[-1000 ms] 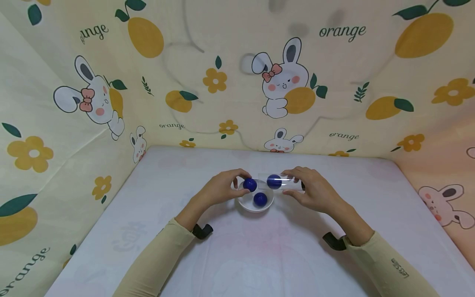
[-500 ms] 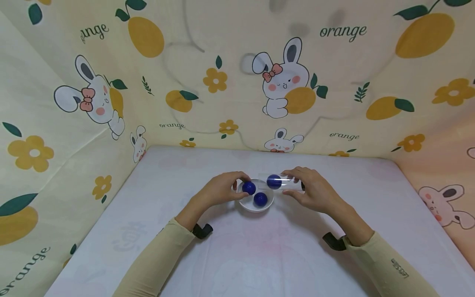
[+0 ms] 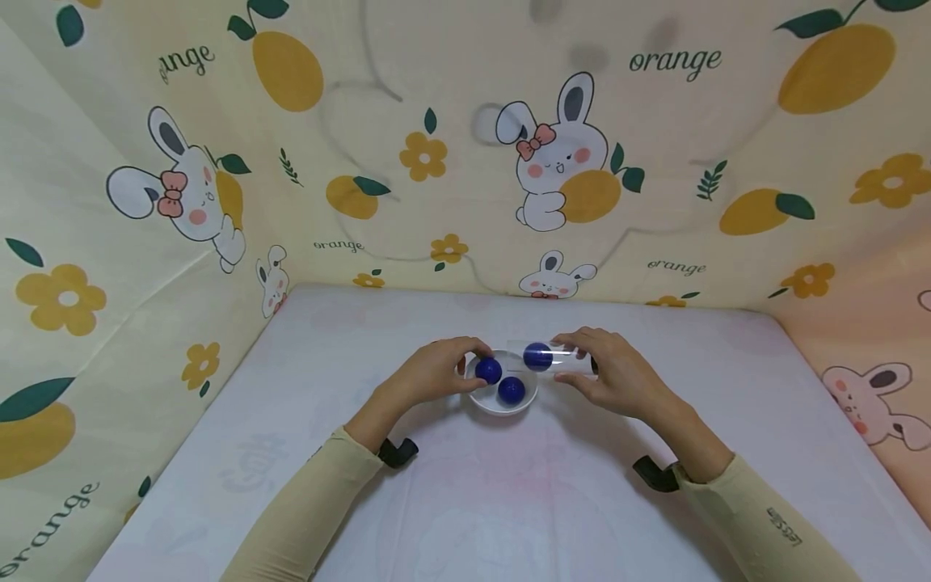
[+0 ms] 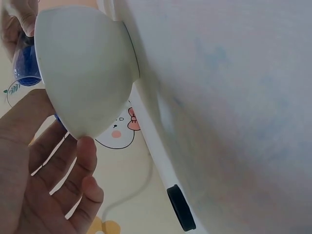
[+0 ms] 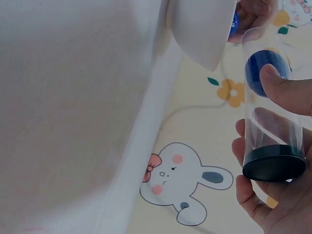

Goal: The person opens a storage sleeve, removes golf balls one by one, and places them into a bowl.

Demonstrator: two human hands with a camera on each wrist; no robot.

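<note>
My left hand (image 3: pixel 439 372) pinches a blue ball (image 3: pixel 488 371) between thumb and fingertips, low inside the left part of a white bowl (image 3: pixel 502 413). A second blue ball (image 3: pixel 511 390) lies in the bowl nearby. On the other side, my right hand (image 3: pixel 609 368) grips a clear tube (image 5: pixel 253 114), held roughly level with its mouth over the bowl's right rim. Inside the tube, towards that mouth, sits another blue ball (image 3: pixel 537 356). A black cap (image 5: pixel 274 163) closes the tube's palm end. In the left wrist view the bowl's wall (image 4: pixel 83 68) hides most of the balls.
A black disc-like lid (image 4: pixel 181 208) sits on the table in the left wrist view. White cloth covers the table (image 3: pixel 465 501). Behind it hangs a printed curtain (image 3: pixel 465 210) with rabbits and oranges.
My left hand has lowered its ball slightly, down into the bowl beside the other ball. The right hand and the tube have stayed in place.
</note>
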